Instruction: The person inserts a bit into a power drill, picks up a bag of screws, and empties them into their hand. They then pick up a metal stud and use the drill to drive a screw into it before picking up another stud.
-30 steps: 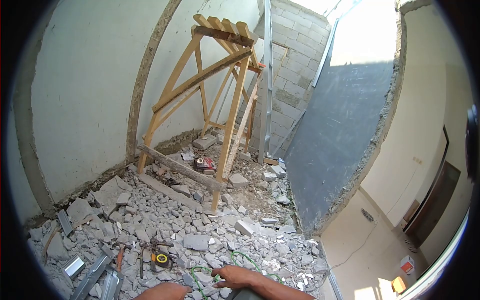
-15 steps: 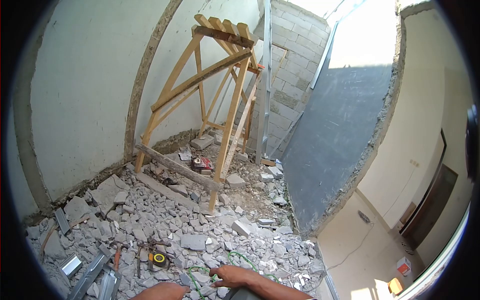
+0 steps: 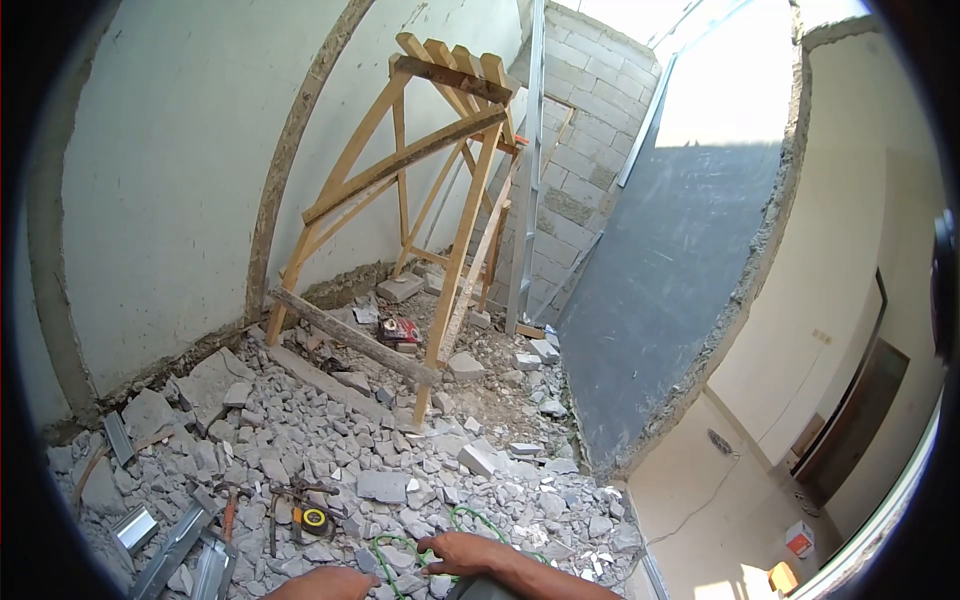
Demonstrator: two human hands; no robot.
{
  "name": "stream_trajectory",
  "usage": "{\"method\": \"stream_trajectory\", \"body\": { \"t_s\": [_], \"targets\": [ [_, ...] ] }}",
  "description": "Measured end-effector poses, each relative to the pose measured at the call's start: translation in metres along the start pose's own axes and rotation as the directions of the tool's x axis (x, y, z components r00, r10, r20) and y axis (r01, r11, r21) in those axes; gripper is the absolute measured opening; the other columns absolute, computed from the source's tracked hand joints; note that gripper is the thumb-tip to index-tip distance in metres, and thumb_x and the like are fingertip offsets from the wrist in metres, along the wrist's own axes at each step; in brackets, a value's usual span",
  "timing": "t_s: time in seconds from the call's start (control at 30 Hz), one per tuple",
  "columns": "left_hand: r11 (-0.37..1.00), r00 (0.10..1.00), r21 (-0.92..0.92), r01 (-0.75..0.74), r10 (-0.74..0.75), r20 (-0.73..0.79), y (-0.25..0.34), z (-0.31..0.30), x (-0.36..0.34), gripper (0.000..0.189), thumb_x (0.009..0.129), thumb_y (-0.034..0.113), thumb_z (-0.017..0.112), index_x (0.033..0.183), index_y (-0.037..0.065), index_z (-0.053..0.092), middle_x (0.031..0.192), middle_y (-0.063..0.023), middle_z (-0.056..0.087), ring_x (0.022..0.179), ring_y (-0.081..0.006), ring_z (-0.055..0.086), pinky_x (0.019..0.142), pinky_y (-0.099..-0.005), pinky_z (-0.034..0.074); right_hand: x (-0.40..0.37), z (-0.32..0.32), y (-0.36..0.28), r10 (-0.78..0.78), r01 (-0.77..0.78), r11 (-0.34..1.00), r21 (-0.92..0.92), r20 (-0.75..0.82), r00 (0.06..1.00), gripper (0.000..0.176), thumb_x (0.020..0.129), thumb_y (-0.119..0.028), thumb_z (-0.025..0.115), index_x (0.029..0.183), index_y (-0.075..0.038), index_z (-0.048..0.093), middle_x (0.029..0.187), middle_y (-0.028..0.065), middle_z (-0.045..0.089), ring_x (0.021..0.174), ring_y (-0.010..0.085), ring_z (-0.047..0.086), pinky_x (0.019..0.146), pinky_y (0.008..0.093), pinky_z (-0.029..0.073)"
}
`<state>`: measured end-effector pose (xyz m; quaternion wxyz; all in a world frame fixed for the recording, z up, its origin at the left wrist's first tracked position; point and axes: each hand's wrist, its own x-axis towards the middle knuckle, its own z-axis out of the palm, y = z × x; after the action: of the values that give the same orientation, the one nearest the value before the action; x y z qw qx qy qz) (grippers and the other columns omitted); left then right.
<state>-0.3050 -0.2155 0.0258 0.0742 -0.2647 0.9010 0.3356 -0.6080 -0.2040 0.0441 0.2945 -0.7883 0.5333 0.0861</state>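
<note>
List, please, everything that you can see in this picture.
rubble: many pieces, grey, across the floor
trestle: one, pale wood, on the rubble by the left wall
rail: one, silver, upright beside the trestle
red thing: one, red, under the trestle
tape measure: one, yellow and black, on the rubble, lower left
channels: several, silver, lower left corner
cord: one, green, looped on the rubble
box: one, white and orange, floor at lower right
left hand: one, bottom edge, mostly cut off
right hand: one, bottom edge, on the rubble at the cord
</note>
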Motion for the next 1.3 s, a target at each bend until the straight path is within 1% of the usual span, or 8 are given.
{"method": "stream_trajectory", "body": {
  "t_s": [0.3, 0.47, 0.8, 0.9, 1.0, 1.1, 1.17, 1.3],
  "targets": [
    [0.999, 1.0, -0.051, -0.019, 0.019, -0.017, -0.005, 0.003, -0.002, 0.071, 0.08, 0.046, 0.084, 0.135, 0.005, 0.066, 0.132, -0.0231, 0.068, 0.122, -0.0408, 0.064, 0.104, -0.0489, 0.051, 0.003, -0.001, -0.007, 0.043, -0.043, 0.999, -0.007, 0.0, 0.999, 0.056, 0.095, -0.041, 0.07, 0.136, -0.004, 0.061, 0.115, 0.0276, 0.073, 0.109, 0.0453, 0.069, 0.095, 0.0515, 0.054],
    [0.997, 0.999, -0.064, -0.042, 0.039, -0.038, -0.01, 0.008, 0.001, 0.072, 0.078, 0.045, 0.086, 0.134, 0.004, 0.066, 0.128, -0.0244, 0.069, 0.121, -0.0413, 0.064, 0.104, -0.0489, 0.051, 0.003, 0.001, -0.006, 0.022, -0.022, 1.0, 0.014, -0.006, 1.0, 0.055, 0.098, -0.038, 0.068, 0.136, 0.0, 0.058, 0.107, 0.0306, 0.072, 0.104, 0.0455, 0.069, 0.094, 0.051, 0.054],
    [0.996, 0.995, -0.056, -0.074, 0.07, -0.067, -0.013, 0.011, 0.006, 0.071, 0.077, 0.05, 0.086, 0.127, 0.001, 0.071, 0.12, -0.0262, 0.072, 0.114, -0.0428, 0.067, 0.099, -0.0494, 0.053, -0.001, -0.004, -0.008, 0.03, -0.03, 0.999, 0.017, 0.009, 1.0, 0.056, 0.099, -0.041, 0.068, 0.138, -0.001, 0.058, 0.109, 0.0299, 0.072, 0.106, 0.0452, 0.069, 0.095, 0.0501, 0.053],
    [0.998, 0.999, -0.048, -0.043, 0.042, -0.025, -0.008, 0.006, 0.005, 0.074, 0.077, 0.052, 0.085, 0.129, 0.002, 0.069, 0.121, -0.0264, 0.071, 0.115, -0.0436, 0.066, 0.099, -0.0496, 0.053, -0.001, -0.004, -0.007, 0.042, -0.043, 0.999, 0.01, 0.013, 0.999, 0.056, 0.099, -0.041, 0.068, 0.138, -0.002, 0.058, 0.11, 0.0295, 0.072, 0.107, 0.0445, 0.069, 0.095, 0.0499, 0.053],
    [1.0, 0.999, -0.022, -0.008, 0.009, 0.046, 0.003, -0.005, 0.002, 0.071, 0.084, 0.046, 0.082, 0.136, 0.001, 0.065, 0.127, -0.0267, 0.07, 0.119, -0.0416, 0.066, 0.104, -0.0476, 0.051, -0.002, -0.007, -0.007, 0.042, -0.042, 0.999, 0.004, 0.006, 0.999, 0.057, 0.099, -0.042, 0.068, 0.139, -0.002, 0.058, 0.111, 0.0289, 0.072, 0.108, 0.0441, 0.069, 0.096, 0.0499, 0.053],
    [0.997, 0.975, 0.08, -0.011, -0.007, 0.221, -0.015, 0.004, 0.021, 0.071, 0.093, 0.054, 0.072, 0.142, 0.003, 0.058, 0.123, -0.0261, 0.071, 0.116, -0.0448, 0.067, 0.097, -0.0523, 0.054, -0.001, 0.001, -0.002, 0.052, -0.051, 0.998, 0.029, -0.019, 0.998, 0.054, 0.096, -0.043, 0.071, 0.134, -0.006, 0.06, 0.113, 0.0268, 0.073, 0.108, 0.0452, 0.069, 0.093, 0.0536, 0.055],
    [0.998, 0.973, 0.063, 0.02, -0.034, 0.229, -0.01, 0.003, 0.019, 0.073, 0.094, 0.056, 0.07, 0.143, 0.004, 0.057, 0.125, -0.0264, 0.07, 0.118, -0.0442, 0.066, 0.099, -0.051, 0.053, -0.003, -0.005, -0.006, 0.04, -0.04, 0.999, 0.0, 0.002, 0.999, 0.054, 0.097, -0.041, 0.07, 0.134, -0.004, 0.059, 0.115, 0.027, 0.073, 0.11, 0.0445, 0.069, 0.094, 0.0529, 0.054],
    [0.997, 0.985, 0.0, 0.083, -0.083, 0.149, 0.0, -0.013, 0.003, 0.072, 0.093, 0.052, 0.073, 0.142, 0.002, 0.057, 0.12, -0.026, 0.071, 0.114, -0.0432, 0.068, 0.096, -0.0516, 0.054, -0.009, -0.008, -0.011, 0.033, -0.033, 0.999, -0.01, -0.062, 0.998, 0.052, 0.096, -0.039, 0.072, 0.131, -0.002, 0.062, 0.106, 0.0273, 0.074, 0.105, 0.045, 0.07, 0.092, 0.0523, 0.055]
  ]
}}
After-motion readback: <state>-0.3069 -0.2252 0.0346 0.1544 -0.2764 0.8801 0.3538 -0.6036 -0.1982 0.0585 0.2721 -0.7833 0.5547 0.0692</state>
